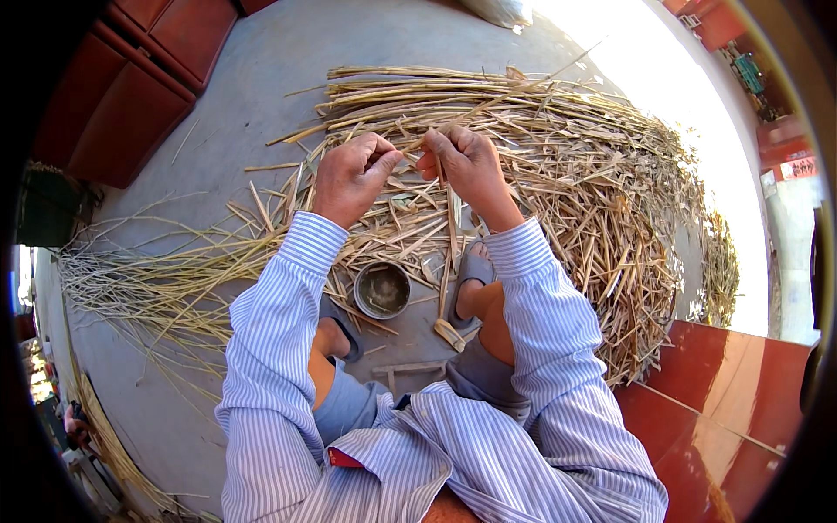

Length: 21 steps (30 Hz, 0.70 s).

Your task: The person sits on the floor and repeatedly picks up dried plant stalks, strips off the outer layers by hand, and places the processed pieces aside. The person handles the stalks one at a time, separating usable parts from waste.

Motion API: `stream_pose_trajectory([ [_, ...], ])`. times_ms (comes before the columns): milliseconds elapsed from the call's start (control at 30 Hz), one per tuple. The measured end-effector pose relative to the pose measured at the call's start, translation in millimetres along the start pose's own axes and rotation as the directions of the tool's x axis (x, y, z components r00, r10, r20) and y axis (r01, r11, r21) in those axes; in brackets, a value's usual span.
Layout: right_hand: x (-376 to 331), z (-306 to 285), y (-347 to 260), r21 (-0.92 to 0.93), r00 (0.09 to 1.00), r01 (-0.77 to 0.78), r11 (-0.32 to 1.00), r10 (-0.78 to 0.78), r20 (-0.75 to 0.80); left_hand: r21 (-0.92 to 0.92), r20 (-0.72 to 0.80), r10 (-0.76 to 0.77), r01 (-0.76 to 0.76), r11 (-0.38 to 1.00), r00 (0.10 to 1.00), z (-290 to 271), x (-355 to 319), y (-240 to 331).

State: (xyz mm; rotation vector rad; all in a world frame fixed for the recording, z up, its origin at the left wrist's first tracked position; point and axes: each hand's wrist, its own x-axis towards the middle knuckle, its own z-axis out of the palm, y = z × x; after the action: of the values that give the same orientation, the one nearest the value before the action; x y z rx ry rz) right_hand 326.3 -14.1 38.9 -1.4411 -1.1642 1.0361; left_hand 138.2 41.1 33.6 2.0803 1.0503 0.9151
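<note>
Striped shirt [523,444], hands [472,171], dry stalks [567,209] beneath

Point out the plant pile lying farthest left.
The thin, branching twigs left of the round bowl; the dry, straw-coloured stalk heap lies farther right.

On the floor [240,105], long stalks [410,91] lay beyond both hands, and a heap of leaves and broken stalks [593,218] spread to the right of the right hand [464,166]. Left of the left hand [353,181] and nearer the body lay thin twigs [174,283]. A bowl [382,290] stood nearer the body than either hand, between the sandals [472,272].
</note>
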Motion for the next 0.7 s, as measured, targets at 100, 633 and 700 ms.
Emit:
stream_pose_trajectory([
  [100, -9, 11, 3, -0.178, 0.945, 0.326, 0.928, -0.319, 0.066, -0.074, -0.028, -0.03, 0.028, 0.997, 0.999, -2, 4, -4],
  [633, 9, -34, 4, 0.475, 0.992, -0.105, 0.873, 0.128, -0.017, -0.188, 0.399, -0.207, 0.301, 0.935, 0.893, -21, 2, 15],
  [700, 9, -31, 4, 0.473, 0.983, -0.152, 0.868, 0.183, -0.019, -0.218, 0.395, -0.237, 0.342, 0.914, 0.887, -22, 1, 20],
])
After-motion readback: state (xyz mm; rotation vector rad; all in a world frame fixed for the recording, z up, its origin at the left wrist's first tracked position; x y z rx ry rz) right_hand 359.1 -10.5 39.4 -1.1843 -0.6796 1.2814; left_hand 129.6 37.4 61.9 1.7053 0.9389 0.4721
